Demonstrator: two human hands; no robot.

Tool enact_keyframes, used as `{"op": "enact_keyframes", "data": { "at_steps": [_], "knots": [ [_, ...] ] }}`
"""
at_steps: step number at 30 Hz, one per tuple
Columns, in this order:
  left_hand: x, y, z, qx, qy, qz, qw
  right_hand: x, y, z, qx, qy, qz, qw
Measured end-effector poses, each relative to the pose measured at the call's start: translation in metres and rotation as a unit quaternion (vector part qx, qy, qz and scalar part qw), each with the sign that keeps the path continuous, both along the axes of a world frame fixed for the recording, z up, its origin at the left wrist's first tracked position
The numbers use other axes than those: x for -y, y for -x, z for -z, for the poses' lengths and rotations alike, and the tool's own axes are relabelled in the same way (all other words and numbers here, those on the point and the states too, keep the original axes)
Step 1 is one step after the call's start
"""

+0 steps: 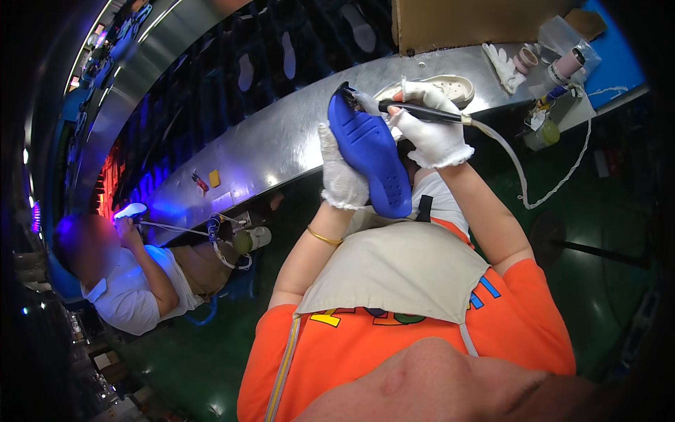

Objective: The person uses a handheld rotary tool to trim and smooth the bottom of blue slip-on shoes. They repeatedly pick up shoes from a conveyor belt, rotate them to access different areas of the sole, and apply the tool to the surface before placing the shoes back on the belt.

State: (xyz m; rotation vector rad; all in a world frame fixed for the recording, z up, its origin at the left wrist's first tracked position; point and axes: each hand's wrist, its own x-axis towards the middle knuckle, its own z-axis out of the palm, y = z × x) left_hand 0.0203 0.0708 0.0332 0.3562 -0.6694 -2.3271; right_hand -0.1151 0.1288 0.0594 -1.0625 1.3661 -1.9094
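Note:
My left hand [343, 172], in a white knit glove, grips a blue foam shoe [373, 155] along its left side. The shoe is tilted up in front of my apron, with grooves toward its far end and small holes toward the near end. In its white glove, my right hand [430, 126] pinches a black-handled brush [422, 112] fed by a pale hose [508, 151]. The brush's light tip is at the shoe's far end; I cannot tell whether it touches. Behind my right hand, a beige perforated clog [453, 89] lies on the metal bench [281, 137], partly hidden.
Dark shoe pieces lie on a black conveyor [260, 53] beyond the bench. At right are a loose white glove [503, 67], pink tape rolls [524, 61] and a greenish jar [543, 133]. A cardboard box [464, 24] stands behind. A co-worker [133, 281] sits at left.

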Motion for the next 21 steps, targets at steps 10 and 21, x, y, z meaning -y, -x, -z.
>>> {"op": "enact_keyframes", "data": {
  "at_steps": [10, 21],
  "knots": [
    [0.002, 0.004, 0.006, 0.078, -0.066, -0.062, 0.993, -0.013, -0.008, 0.000, 0.085, -0.025, -0.090, 0.992],
    [0.021, -0.009, 0.015, 0.064, -0.069, 0.015, 0.996, -0.036, -0.009, 0.010, -0.182, 0.005, -0.089, 0.979]
  ]
}}
